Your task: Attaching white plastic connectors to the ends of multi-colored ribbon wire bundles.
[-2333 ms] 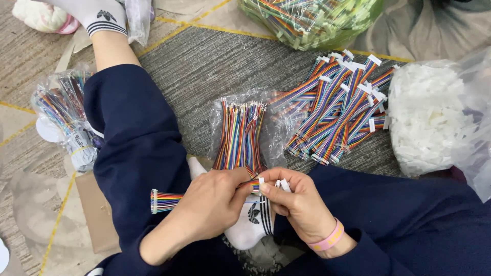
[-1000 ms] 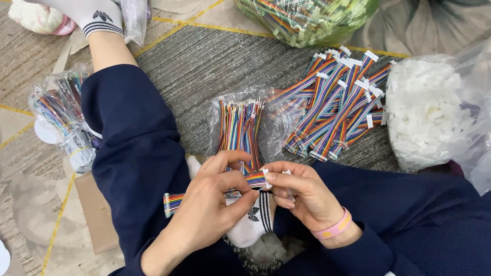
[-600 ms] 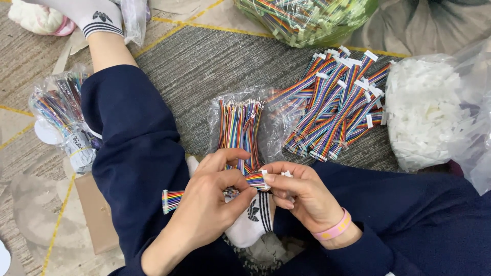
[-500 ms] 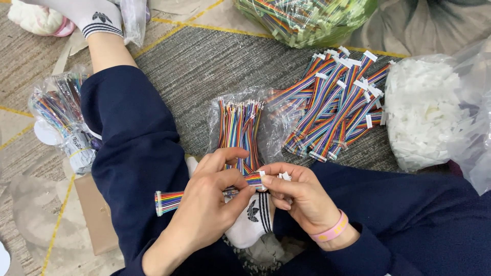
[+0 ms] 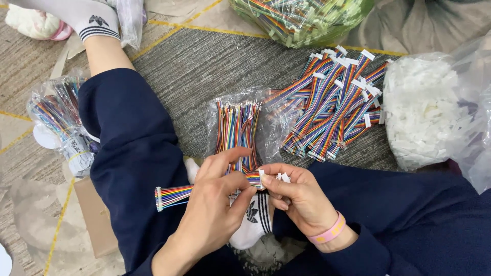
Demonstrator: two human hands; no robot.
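two hands [image 5: 255, 204] pinch one rainbow ribbon cable [image 5: 176, 195]; three wire bags nearby

Ribbon cable [image 5: 176, 195] slid left through the left hand [image 5: 215, 212]: free end sticks out further past the leg than it did 1.0 s and 0.6 s ago, roughly back where it was 2.3 s ago. It's tilted now, free end lower. Left thumb and forefinger have closed in on the cable's right end, beside the white connector [image 5: 262, 174]. Right hand [image 5: 299, 199] moved up a little since 2.3 s ago; its fingers [image 5: 273, 182] now meet the left ones at that connector.
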